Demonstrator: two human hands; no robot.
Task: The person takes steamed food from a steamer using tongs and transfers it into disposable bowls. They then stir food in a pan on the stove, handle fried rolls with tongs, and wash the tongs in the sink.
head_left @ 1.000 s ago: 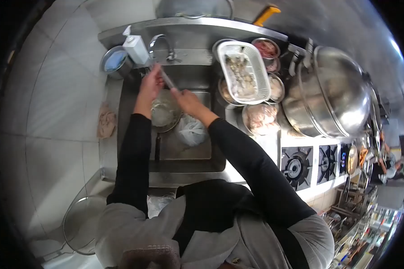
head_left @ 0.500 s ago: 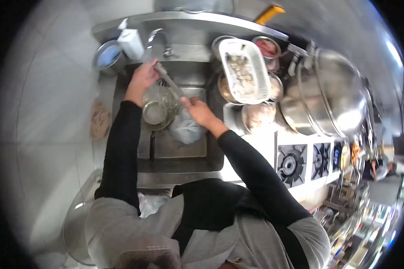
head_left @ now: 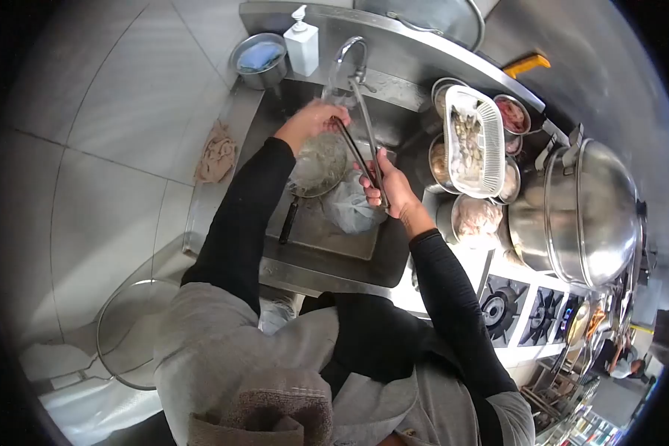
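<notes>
Over the sink (head_left: 327, 238), my right hand (head_left: 394, 189) grips a pair of long metal tongs (head_left: 360, 152) near one end, its two arms spread apart. My left hand (head_left: 316, 123), slightly blurred, closes round the far end of one arm, close under the faucet (head_left: 349, 48). Below my hands, a round pan or strainer (head_left: 316, 175) with a dark handle (head_left: 289, 221) sits in the sink; what it holds is unclear. Beside it lies a pale, translucent plastic bag (head_left: 353, 204).
A white soap pump bottle (head_left: 302, 50) and a metal pot (head_left: 259, 63) stand behind the sink. Right of it are a white basket (head_left: 492, 141) of food pieces, several metal containers, a large steel pot (head_left: 602, 212) and stove burners (head_left: 501, 308). A brown cloth (head_left: 215, 154) lies left.
The camera view has shifted and turned, so the sink appears farther right. The tongs, seen as one bar before, now show two spread arms.
</notes>
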